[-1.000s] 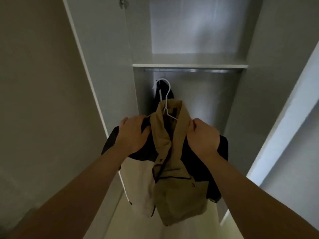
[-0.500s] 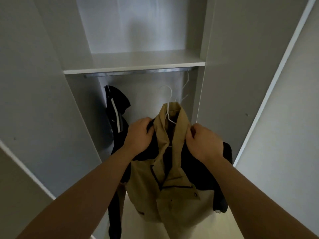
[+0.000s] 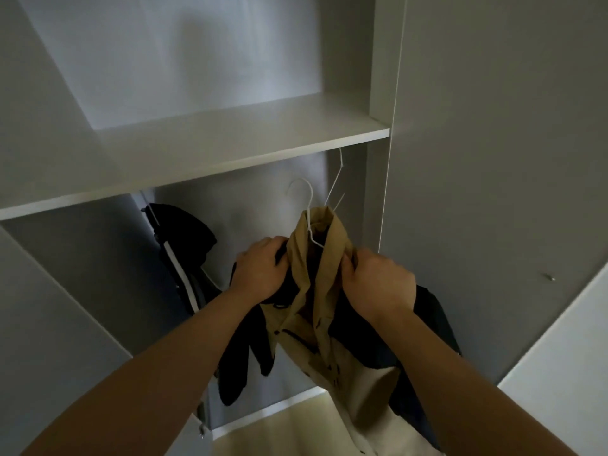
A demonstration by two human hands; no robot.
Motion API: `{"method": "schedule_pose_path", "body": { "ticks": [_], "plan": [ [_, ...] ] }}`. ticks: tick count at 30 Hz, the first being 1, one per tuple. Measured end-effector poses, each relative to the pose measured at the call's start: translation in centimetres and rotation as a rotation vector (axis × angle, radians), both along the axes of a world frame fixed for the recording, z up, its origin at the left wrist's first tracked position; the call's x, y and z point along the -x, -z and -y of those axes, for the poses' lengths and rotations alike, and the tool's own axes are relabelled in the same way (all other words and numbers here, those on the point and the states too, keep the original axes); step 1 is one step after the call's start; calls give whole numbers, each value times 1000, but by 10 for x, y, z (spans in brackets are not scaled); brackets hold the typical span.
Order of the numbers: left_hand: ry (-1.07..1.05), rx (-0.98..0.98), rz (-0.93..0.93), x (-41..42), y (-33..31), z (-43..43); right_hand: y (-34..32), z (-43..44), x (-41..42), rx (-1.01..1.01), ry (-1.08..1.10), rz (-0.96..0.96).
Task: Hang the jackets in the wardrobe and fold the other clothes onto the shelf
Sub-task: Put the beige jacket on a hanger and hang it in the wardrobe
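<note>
Tan-and-black jacket [image 3: 329,340] on a white wire hanger [image 3: 306,199], up just below the shelf's [image 3: 197,176] front edge, toward its right end. Left hand [image 3: 260,271] grips one shoulder, right hand [image 3: 378,284] grips the other. A black jacket [image 3: 184,245] hangs under the shelf's left end.

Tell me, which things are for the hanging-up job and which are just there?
For the job: tan jacket, white hanger, left hand and right hand gripping it, shelf, hung black jacket.
Just there: spare hanger, small stud.
</note>
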State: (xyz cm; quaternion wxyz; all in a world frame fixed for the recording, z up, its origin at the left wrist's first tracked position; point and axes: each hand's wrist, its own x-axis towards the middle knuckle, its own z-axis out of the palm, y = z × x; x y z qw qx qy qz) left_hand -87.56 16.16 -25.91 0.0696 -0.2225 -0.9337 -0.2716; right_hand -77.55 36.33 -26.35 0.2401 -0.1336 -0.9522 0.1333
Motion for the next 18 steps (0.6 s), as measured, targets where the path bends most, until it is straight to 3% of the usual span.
{"method": "schedule_pose_path", "body": {
  "ticks": [10, 18],
  "plan": [
    [266, -43, -47, 142, 13, 39, 21, 73, 105, 77, 258, -10],
    [213, -109, -115, 217, 46, 51, 42, 110, 175, 122, 258, -1]
  ]
}}
